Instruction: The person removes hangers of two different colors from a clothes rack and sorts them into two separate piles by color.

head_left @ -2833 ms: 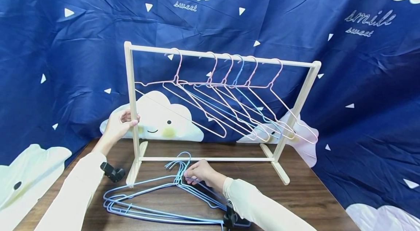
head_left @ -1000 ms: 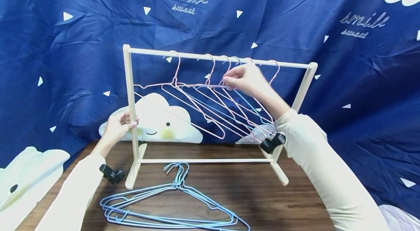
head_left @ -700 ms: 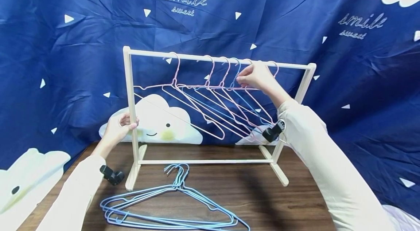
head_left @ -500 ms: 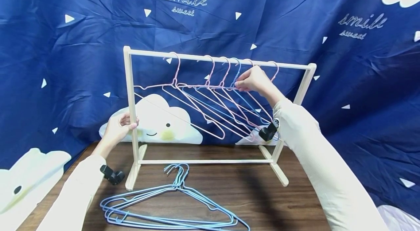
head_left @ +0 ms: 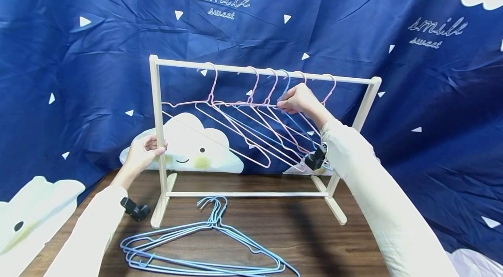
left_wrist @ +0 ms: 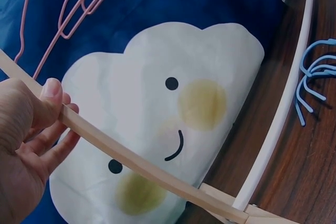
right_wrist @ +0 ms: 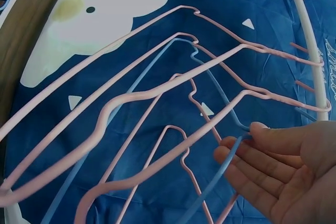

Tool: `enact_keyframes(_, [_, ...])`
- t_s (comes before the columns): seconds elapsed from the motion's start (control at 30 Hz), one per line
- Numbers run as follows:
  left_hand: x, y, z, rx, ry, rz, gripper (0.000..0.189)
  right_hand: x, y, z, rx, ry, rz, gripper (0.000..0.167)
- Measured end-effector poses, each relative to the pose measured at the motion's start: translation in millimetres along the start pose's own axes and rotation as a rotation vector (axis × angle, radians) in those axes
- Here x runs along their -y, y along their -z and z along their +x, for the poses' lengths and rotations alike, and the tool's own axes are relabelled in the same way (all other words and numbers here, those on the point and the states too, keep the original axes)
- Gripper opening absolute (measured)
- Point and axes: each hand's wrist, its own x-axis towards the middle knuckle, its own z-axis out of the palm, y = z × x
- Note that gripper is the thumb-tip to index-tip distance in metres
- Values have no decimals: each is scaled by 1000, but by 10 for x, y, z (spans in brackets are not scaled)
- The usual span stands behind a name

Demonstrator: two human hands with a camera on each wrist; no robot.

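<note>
A wooden clothes rack (head_left: 155,93) stands on the table with several pink hangers and one blue hanger (right_wrist: 216,86) hooked over its top rail. My right hand (head_left: 300,100) pinches the neck of that blue hanger between thumb and fingers, just under the rail. Its hook still loops over the rail, and part of the hanger is hidden behind my hand. On the left side, my left hand (head_left: 142,154) grips the rack's upright post (left_wrist: 110,145), thumb in front and fingers behind it. Below the rack, a stack of blue hangers (head_left: 214,221) lies flat on the table.
Pink hangers (right_wrist: 142,95) hang close on both sides of the right hand, their shoulders overlapping. A low crossbar (head_left: 247,194) joins the rack's feet behind the stacked hangers. A blue printed cloth (head_left: 98,71) hangs behind the table.
My right hand has risen from the blue hangers on the table to the rack, then shifted from the pink hangers onto the hanging blue hanger's neck. My left hand has stayed on the post.
</note>
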Motion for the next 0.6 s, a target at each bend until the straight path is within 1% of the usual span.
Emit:
enact_keyframes(0.2, [-16, 6, 3, 3, 12, 7, 35, 22, -7, -1, 2, -7, 1, 18])
enact_keyframes(0.3, [-16, 8, 2, 6, 18, -1, 36, 48, -11, -8, -15, -9, -5, 17])
enact_keyframes(0.4, [-6, 11, -2, 5, 15, -5, 36, 72, -19, -10, -71, -3, -7, 16])
enact_keyframes(0.53, [4, 8, -2, 1, 7, -10, 35, 103, 0, -28, -187, 49, -70, 15])
enact_keyframes(0.6, [2, 4, -1, -1, 5, -12, 35, 120, 35, -49, -226, 87, -104, 15])
